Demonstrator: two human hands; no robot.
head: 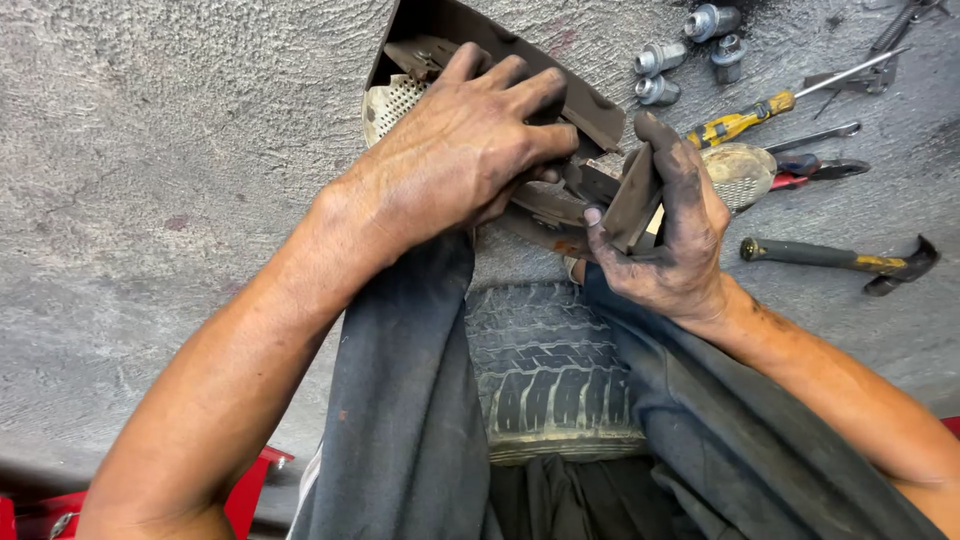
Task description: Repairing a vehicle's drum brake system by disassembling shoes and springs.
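Note:
My left hand (pixel 470 145) presses down on a curved brown brake shoe (pixel 590 105) with a rusty web, fingers wrapped over its edge. My right hand (pixel 675 235), blackened with grime, grips a flat brown brake pad piece (pixel 632 200) held upright beside the shoe. A perforated pale metal piece (pixel 392 100) shows under the left hand. Both hands work above a tyre (pixel 545 365) on which I sit, between my dark trousers.
On the concrete floor at the upper right lie several wheel nuts (pixel 660 60), a yellow-handled screwdriver (pixel 745 120), red-handled pliers (pixel 815 170) and a hammer (pixel 850 260). A red jack part (pixel 255 490) sits at the lower left.

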